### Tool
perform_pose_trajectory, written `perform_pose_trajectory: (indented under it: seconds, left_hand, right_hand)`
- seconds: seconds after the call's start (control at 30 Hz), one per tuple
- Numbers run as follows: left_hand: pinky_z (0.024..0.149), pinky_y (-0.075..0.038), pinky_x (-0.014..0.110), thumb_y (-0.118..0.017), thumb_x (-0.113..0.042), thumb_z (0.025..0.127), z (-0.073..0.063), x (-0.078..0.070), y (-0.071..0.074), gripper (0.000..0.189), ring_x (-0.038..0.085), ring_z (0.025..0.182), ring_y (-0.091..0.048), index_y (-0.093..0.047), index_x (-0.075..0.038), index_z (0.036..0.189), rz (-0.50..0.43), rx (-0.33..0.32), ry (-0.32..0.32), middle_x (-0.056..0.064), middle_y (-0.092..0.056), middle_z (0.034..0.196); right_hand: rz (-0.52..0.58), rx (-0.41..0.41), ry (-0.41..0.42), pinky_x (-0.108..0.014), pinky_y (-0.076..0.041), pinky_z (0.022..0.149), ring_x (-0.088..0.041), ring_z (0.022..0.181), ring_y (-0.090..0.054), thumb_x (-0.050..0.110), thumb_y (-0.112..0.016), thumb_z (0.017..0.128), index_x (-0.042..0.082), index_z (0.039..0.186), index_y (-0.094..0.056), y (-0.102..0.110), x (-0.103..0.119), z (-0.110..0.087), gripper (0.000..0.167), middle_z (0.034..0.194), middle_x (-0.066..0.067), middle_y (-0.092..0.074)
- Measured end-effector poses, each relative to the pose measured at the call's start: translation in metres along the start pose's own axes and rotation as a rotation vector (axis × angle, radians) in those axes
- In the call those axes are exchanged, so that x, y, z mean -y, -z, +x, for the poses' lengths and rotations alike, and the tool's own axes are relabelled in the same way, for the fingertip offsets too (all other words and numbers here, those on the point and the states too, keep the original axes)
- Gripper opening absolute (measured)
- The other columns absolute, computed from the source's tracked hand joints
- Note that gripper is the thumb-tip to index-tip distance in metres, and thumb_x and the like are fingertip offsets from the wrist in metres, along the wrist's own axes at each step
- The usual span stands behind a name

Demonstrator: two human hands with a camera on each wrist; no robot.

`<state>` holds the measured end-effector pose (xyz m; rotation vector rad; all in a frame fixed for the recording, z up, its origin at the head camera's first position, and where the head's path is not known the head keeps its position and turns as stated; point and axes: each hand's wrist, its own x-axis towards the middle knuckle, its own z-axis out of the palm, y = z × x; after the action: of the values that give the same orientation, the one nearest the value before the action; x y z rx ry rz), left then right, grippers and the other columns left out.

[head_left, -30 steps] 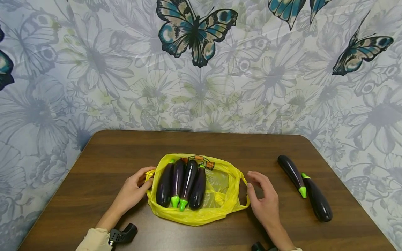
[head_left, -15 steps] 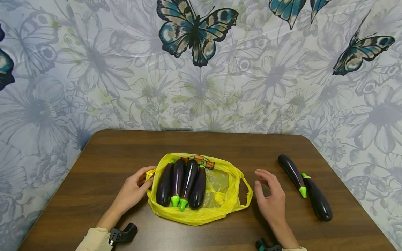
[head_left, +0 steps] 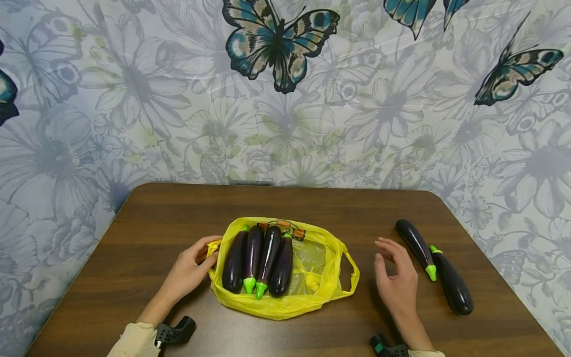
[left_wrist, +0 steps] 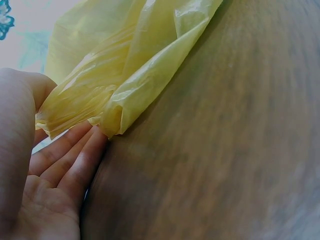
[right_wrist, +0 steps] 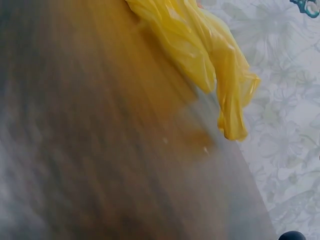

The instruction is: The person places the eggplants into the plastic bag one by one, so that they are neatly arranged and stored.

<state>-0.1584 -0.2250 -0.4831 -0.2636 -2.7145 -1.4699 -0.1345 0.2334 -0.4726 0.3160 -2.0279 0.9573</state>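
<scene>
A yellow plastic bag (head_left: 285,310) lies with its mouth spread wide, and several eggplants (head_left: 263,263) rest side by side in its left half. My left hand (head_left: 192,265) pinches the bag's left handle between thumb and fingers; in the left wrist view the gathered handle (left_wrist: 75,107) runs into that grip. My right hand (head_left: 397,282) is off the bag, fingers loosely bent and holding nothing, between the bag's right handle (head_left: 354,277) and two more eggplants on the table. Of these, one eggplant (head_left: 415,245) lies farther back and the other eggplant (head_left: 452,282) nearer.
The brown wooden table (head_left: 178,213) has rounded far corners, and behind it hangs a cloth (head_left: 285,134) printed with flowers and butterflies. In the right wrist view, a dark rounded tip (right_wrist: 292,236) shows at the bottom right corner.
My right hand has let go of the bag's right handle and moved right, toward the two eggplants on the table. The left hand and the bag have stayed in place.
</scene>
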Motion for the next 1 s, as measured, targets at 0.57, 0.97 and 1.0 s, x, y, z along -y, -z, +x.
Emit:
perform_pose_trajectory:
  seconds: [0.57, 0.97, 1.0]
  left_hand:
    - [0.102, -0.053, 0.054, -0.062, -0.015, 0.103, 0.000, 0.000, 0.000, 0.042, 0.038, 0.127, -0.062, -0.056, -0.014, 0.144, 0.002, -0.004, 0.005, 0.017, -0.062, 0.141]
    - [0.105, -0.051, 0.056, -0.062, -0.016, 0.103, 0.000, 0.001, 0.000, 0.042, 0.038, 0.129, -0.061, -0.056, -0.015, 0.144, 0.002, -0.003, 0.016, 0.016, -0.061, 0.142]
    - [0.105, -0.050, 0.056, -0.062, -0.016, 0.103, 0.000, 0.001, 0.000, 0.042, 0.039, 0.129, -0.061, -0.056, -0.015, 0.144, 0.001, -0.003, 0.017, 0.016, -0.061, 0.142]
  right_hand:
    - [-0.055, -0.026, -0.036, -0.008, -0.046, 0.094, 0.002, 0.114, -0.058, -0.012, -0.063, 0.088, -0.002, 0.119, -0.072, 0.010, -0.012, 0.003, 0.034, 0.123, -0.018, -0.069]
    - [-0.114, -0.017, -0.166, -0.007, -0.044, 0.093, 0.006, 0.110, -0.055, -0.009, -0.064, 0.089, -0.003, 0.125, -0.068, 0.018, -0.024, 0.002, 0.037, 0.126, -0.020, -0.067]
    - [-0.114, -0.024, -0.168, -0.007, -0.044, 0.092, 0.005, 0.109, -0.056, -0.010, -0.064, 0.089, -0.003, 0.125, -0.068, 0.019, -0.025, 0.002, 0.037, 0.125, -0.021, -0.067]
